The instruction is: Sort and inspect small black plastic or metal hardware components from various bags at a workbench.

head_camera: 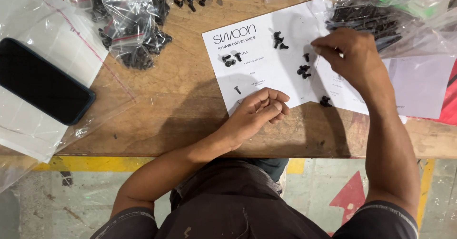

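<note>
In the head view, the containers sit along the top of the frame. At upper left, a heap of small clear zip bags [131, 25] holds short black screws. At upper right, a larger clear bag [381, 20] holds long black screws packed side by side, their long axes running roughly left to right with a slight tilt. A flat clear bag holding white sheets [28, 125] lies at the left edge, with a dark phone [43, 81] resting on it.

A white printed sheet [266, 63] lies on the wooden surface [166, 106] at centre. Small black screws [303, 70] lie loose on it in little groups: a pair at the sheet's left, a cluster near its top, more at centre right, and one group at its lower edge. They are too small to tell which way each points.

The left hand [259, 113] rests at the sheet's lower edge, fingers curled into a loose fist; whether anything is inside cannot be told. The right hand [350, 56] hovers over the sheet's right part beside the large bag, fingers pinched together at the tips, but what they grip, if anything, cannot be told.
</note>
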